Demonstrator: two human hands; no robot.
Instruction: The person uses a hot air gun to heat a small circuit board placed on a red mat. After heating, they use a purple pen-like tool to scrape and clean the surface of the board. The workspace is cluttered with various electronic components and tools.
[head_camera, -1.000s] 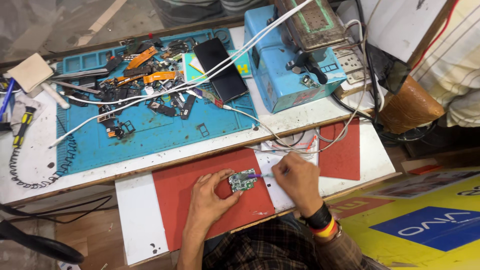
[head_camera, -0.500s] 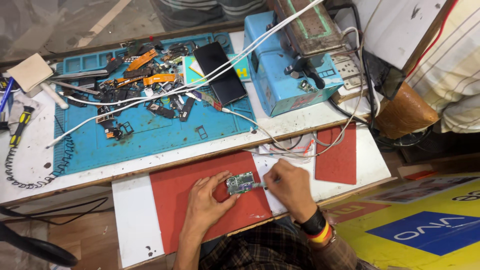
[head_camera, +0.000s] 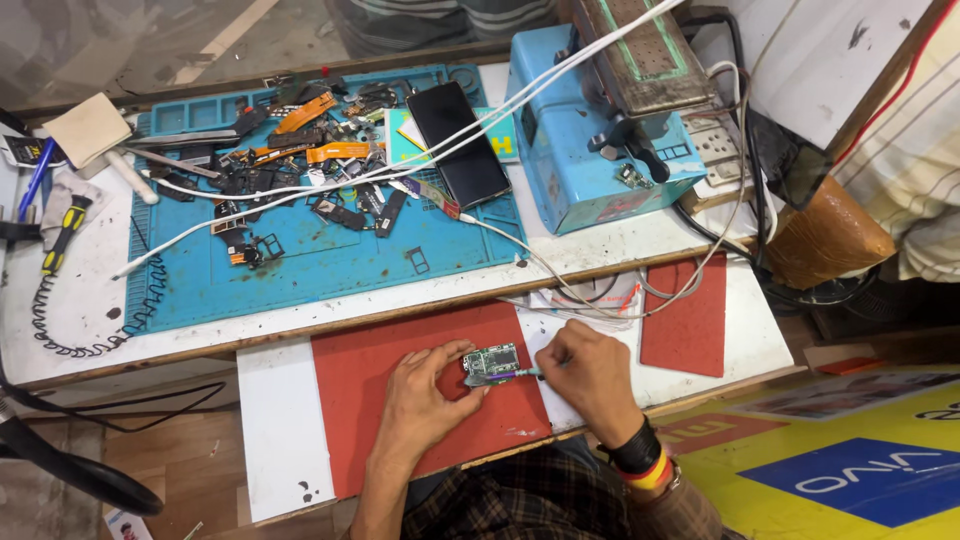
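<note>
A small green circuit board lies on a red mat on the low white shelf. My left hand pinches the board's left edge with thumb and fingers. My right hand is closed around a thin tool whose tip touches the board's right lower edge. A black band and a red-yellow bracelet sit on my right wrist.
Above, a blue work mat carries several loose phone parts, flex cables and a dark phone. A blue machine stands at the right with white cables running across. A screwdriver and a coiled cord lie at the left. A second red pad lies at the right.
The view has shifted slightly. Both hands stay at the circuit board, and the right hand with the tool has edged a little along the board's right edge.
</note>
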